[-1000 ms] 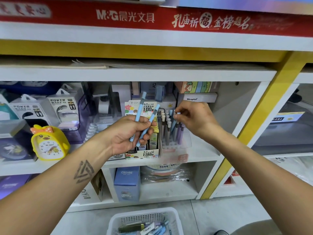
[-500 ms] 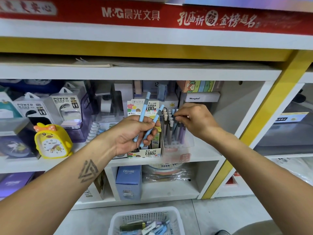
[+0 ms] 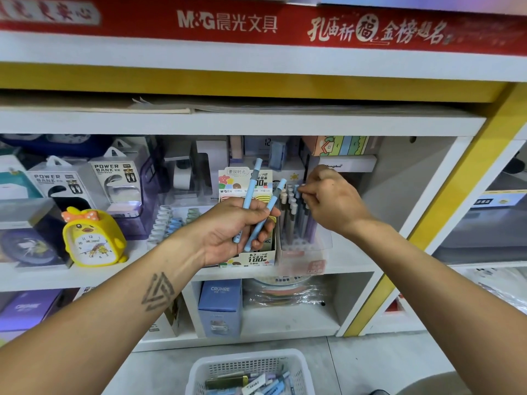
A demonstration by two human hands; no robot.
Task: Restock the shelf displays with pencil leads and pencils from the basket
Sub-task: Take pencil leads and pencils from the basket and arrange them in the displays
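2 light-blue pencils (image 3: 254,206) are gripped in the left hand (image 3: 231,227), fingers curled round them, before the lead box (image 3: 247,259). Another pencil's top (image 3: 296,188) is pinched by the right hand (image 3: 330,199) at the clear pencil display (image 3: 302,246). The basket (image 3: 251,372) sits on the floor below.

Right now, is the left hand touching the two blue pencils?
Touching. The head view shows the left hand with fingers curled round both blue pencils, which cross its palm.
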